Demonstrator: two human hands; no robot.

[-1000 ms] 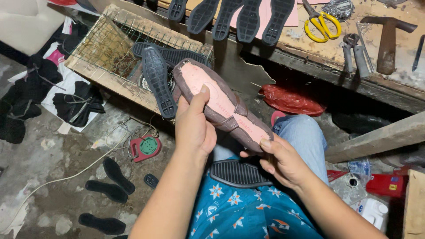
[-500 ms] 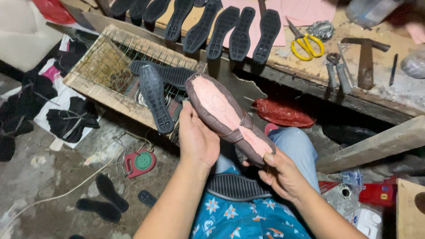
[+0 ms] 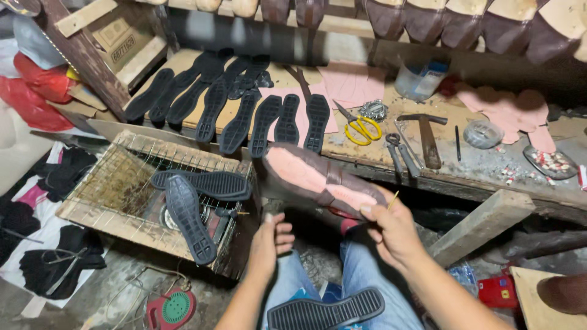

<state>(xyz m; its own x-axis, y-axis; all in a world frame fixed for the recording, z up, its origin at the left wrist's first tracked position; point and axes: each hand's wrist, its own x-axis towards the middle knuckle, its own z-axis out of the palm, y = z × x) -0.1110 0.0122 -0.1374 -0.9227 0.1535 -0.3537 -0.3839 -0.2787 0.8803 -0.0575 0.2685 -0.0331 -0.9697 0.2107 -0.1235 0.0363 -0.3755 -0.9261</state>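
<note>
My right hand [image 3: 394, 229] grips a brown shoe upper on a last [image 3: 318, 180], held bottom-up so its pink insole faces me; a thin stick pokes out between the fingers. My left hand [image 3: 269, 241] hangs just below the shoe's toe end, fingers loosely curled, holding nothing. A black rubber sole [image 3: 324, 311] lies across my lap on blue jeans. Two more black soles [image 3: 189, 205] rest on a wire grid over a wooden box [image 3: 104, 214] to my left.
Several black soles [image 3: 244, 113] lie in a row on the workbench [image 3: 465, 165] ahead, with yellow scissors [image 3: 362, 128], pliers [image 3: 400, 156], a hammer [image 3: 426, 137] and pink cut-outs [image 3: 507, 107]. Lasted shoes [image 3: 465, 21] line the shelf above. A wooden plank [image 3: 480, 226] leans at right.
My left hand has let go of the shoe and dropped below it; the right hand alone now holds it. The view has tilted upward, showing the workbench and shelf.
</note>
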